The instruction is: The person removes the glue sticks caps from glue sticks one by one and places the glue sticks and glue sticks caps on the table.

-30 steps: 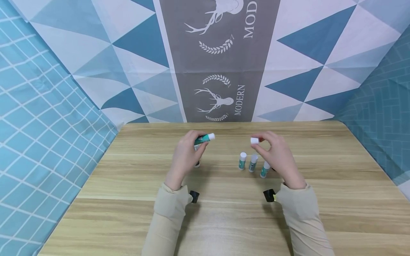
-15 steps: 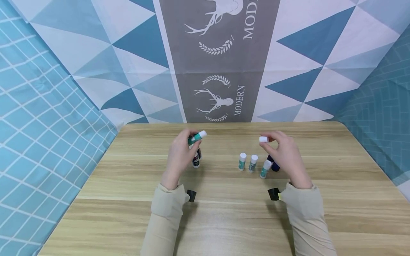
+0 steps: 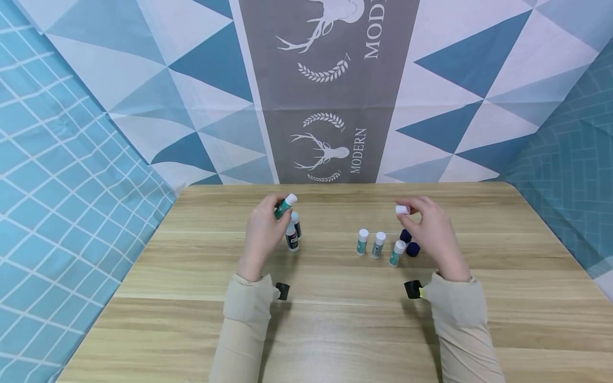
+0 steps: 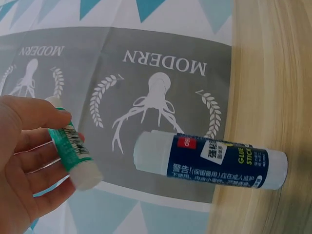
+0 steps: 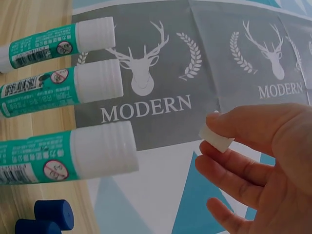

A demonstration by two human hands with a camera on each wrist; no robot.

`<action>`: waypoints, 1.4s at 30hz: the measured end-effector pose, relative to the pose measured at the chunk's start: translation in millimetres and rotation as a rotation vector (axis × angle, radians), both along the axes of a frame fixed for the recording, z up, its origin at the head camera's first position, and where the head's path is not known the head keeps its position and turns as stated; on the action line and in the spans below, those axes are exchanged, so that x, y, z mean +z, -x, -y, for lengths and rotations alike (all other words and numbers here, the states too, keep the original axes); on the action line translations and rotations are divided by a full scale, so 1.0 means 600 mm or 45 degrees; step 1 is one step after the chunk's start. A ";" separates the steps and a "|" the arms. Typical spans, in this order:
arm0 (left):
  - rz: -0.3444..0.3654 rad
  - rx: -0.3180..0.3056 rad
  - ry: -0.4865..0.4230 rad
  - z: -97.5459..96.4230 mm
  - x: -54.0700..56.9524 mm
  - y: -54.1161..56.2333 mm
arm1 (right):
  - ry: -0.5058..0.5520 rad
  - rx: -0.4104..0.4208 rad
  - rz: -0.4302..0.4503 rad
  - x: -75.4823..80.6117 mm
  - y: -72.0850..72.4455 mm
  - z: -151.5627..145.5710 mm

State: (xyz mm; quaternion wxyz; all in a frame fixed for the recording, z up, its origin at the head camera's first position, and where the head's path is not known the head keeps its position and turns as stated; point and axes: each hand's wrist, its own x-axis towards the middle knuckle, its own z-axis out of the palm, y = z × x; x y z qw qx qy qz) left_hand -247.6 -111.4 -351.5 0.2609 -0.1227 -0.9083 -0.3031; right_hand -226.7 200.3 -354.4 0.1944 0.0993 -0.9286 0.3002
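My left hand (image 3: 262, 233) holds a small green glue stick (image 3: 283, 207) above the table, its white end tipped up and to the right. Just beneath and beside that hand stand two navy-labelled glue sticks (image 3: 292, 240) with pale tops; one appears large in the left wrist view, its navy label (image 4: 214, 158) facing the camera. Between thumb and fingertips, my right hand (image 3: 433, 231) pinches a short white cap (image 5: 217, 140), raised off the table. Near it stand three green glue sticks (image 3: 379, 246) with white caps, and two navy caps (image 3: 413, 249) sit beside them.
All this is on a wood-grain table (image 3: 335, 330). Its far edge meets a patterned cloth backdrop (image 3: 321, 80), and blue cloth (image 3: 62, 186) hangs along the left side. Both wrists carry a small black camera (image 3: 282, 291).
My hands have drawn apart: the left moves left with the green glue stick, now tilted more upright, and the right moves right with the white cap. The navy-labelled sticks and navy caps show more.
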 end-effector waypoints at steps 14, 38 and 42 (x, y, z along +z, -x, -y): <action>0.051 0.060 0.039 0.014 -0.016 0.016 | 0.048 -0.085 0.110 -0.018 0.012 -0.018; 0.166 0.087 -0.015 0.039 -0.057 0.040 | 0.137 -0.068 0.170 -0.077 0.035 -0.065; 0.204 0.083 -0.040 0.038 -0.060 0.042 | 0.126 -0.084 0.234 -0.091 0.038 -0.069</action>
